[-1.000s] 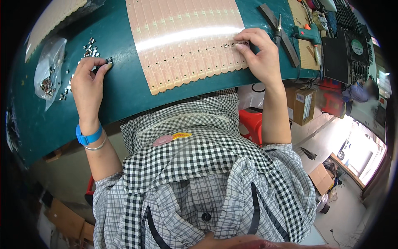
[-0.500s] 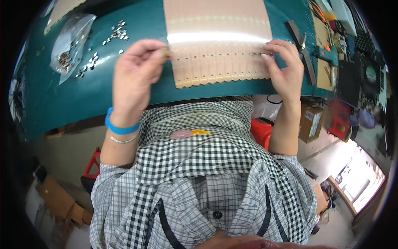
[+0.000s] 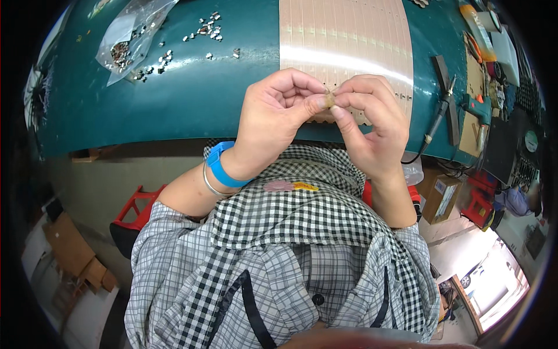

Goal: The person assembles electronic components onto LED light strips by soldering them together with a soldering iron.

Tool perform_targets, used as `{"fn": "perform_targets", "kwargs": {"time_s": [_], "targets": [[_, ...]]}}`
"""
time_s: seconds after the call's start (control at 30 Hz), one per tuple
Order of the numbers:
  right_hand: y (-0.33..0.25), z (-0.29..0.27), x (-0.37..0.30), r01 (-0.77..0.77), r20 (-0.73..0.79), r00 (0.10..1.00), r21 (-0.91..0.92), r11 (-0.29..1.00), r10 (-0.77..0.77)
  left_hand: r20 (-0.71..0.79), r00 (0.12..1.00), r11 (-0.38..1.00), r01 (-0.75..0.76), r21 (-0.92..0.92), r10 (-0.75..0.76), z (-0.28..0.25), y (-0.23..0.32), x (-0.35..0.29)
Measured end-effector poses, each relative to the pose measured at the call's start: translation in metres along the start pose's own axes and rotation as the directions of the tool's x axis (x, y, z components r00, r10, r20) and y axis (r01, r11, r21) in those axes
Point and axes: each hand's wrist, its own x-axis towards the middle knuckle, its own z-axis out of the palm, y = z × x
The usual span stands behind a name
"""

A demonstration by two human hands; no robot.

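Observation:
My left hand (image 3: pixel 270 116) and my right hand (image 3: pixel 375 119) meet fingertip to fingertip over the near part of a pinkish-beige ribbed sheet (image 3: pixel 349 35). Both are closed in a pinch. A small yellowish piece (image 3: pixel 329 100) shows at my left thumb tip; I cannot tell whether it is held or wrapped on the thumb. Anything else between the fingertips is too small to make out. The sheet has a scalloped near edge and rows of small dark spots, partly hidden by my hands. A blue band (image 3: pixel 220 167) circles my left wrist.
Small metal parts (image 3: pixel 210 28) lie loose on the green tabletop (image 3: pixel 192 104) at the left, beside a clear plastic bag (image 3: pixel 136 35) holding more. At the right are a soldering iron (image 3: pixel 442 107), a dark bar (image 3: pixel 446 99) and a green tool (image 3: pixel 475 107). A cardboard box (image 3: pixel 440 198) stands lower right.
My left hand has moved right from the sheet's left edge, and my right hand left from its right side; their fingertips now meet. The view has shifted, so the table's things appear further right.

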Motion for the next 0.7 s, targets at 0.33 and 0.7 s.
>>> {"fn": "perform_targets", "kwargs": {"time_s": [0.33,0.7], "targets": [[0.048,-0.046,-0.002,-0.106,0.015,0.993,-0.264,0.959,0.114,0.079,0.857,0.322,-0.274,0.906,0.509,-0.05,0.041,0.024],[0.069,-0.064,-0.016,-0.066,0.164,0.974,-0.449,0.891,0.155,-0.041,0.915,0.112,-0.004,0.994,0.401,-0.089,0.041,0.035]]}}
